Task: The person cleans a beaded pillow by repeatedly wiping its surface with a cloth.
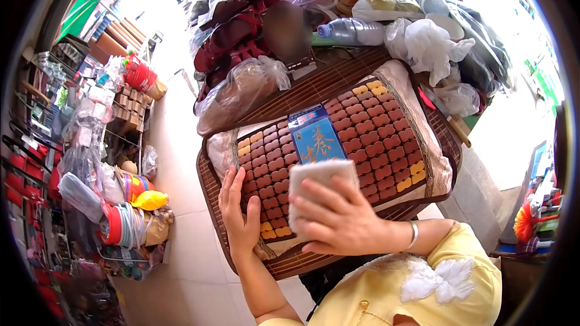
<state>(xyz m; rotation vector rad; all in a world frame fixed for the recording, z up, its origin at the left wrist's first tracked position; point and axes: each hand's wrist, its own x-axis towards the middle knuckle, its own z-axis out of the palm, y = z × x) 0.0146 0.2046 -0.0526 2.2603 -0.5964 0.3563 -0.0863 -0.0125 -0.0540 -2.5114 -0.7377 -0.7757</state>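
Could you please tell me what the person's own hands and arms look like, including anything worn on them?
Both the left hand and the right hand are ungloved. A slim, silver-coloured metal bangle circles the right wrist. The right arm emerges from a short, pale yellow fabric sleeve; the left forearm is bare.

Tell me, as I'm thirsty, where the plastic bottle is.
In the head view, the bottle lies top centre-right, beyond the cushion, just left of the white bag.
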